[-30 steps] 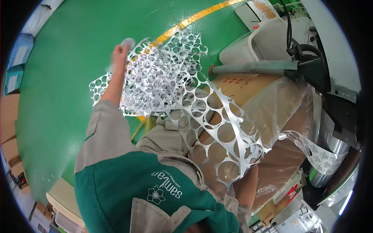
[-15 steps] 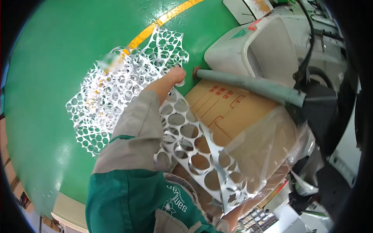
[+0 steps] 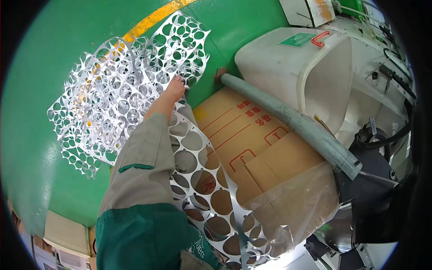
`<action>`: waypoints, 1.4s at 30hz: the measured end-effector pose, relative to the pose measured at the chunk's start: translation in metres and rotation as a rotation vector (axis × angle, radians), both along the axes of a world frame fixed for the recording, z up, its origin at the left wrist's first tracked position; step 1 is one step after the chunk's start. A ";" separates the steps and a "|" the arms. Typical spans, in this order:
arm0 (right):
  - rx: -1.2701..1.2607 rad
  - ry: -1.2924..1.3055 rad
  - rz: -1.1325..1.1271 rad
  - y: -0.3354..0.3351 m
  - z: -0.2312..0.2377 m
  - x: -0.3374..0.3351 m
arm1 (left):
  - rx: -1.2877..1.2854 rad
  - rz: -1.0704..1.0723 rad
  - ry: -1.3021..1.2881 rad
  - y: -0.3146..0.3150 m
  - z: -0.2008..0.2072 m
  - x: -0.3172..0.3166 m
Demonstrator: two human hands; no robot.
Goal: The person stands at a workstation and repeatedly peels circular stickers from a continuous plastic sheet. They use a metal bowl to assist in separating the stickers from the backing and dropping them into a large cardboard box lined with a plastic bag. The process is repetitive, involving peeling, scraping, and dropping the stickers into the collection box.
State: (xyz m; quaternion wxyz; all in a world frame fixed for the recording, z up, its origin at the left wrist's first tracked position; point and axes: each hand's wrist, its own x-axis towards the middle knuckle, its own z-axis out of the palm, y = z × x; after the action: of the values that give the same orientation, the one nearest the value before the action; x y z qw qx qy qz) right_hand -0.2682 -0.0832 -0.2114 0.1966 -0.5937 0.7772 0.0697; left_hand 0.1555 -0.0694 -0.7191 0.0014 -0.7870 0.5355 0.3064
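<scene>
My left hand [image 3: 175, 88] reaches over a pile of perforated silvery scrap sheets [image 3: 112, 90] on the green floor. Its fingers are curled in at the upper end of a long perforated strip [image 3: 208, 180], closed on it as far as I can see. Rows of large round holes run along this strip. It stretches from my hand down past my sleeve to the lower edge, lying over a cardboard box [image 3: 252, 130] with clear plastic film [image 3: 301, 198]. My right hand is out of view.
A grey-green pipe [image 3: 288, 119] slants across the box's far right side. Behind it a whitish plastic bin [image 3: 274, 58] with a red handle lies tipped over. Black machine parts [image 3: 373, 202] stand at right. A yellow line [image 3: 155, 20] curves over the floor.
The view has shifted, so the box and bin show more fully. My left hand has gone from beside the pile's right edge to nearer its middle right. My right hand has left the view.
</scene>
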 end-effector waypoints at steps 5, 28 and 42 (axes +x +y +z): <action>0.007 -0.005 0.021 -0.002 0.006 0.005 | -0.169 0.148 0.040 0.006 -0.006 -0.006; -0.578 -0.418 0.654 0.005 0.154 0.138 | -0.947 0.586 1.817 0.128 0.461 -0.011; -0.521 -0.527 1.092 0.046 0.232 0.078 | -1.112 0.014 1.670 0.105 0.621 -0.178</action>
State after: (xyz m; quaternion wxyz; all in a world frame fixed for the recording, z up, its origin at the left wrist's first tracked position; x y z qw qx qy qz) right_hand -0.1898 -0.0372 0.0210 0.1665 -0.9280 0.2815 -0.1784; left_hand -0.0229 0.0354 -0.0978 -0.7445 -0.2119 0.4277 0.4668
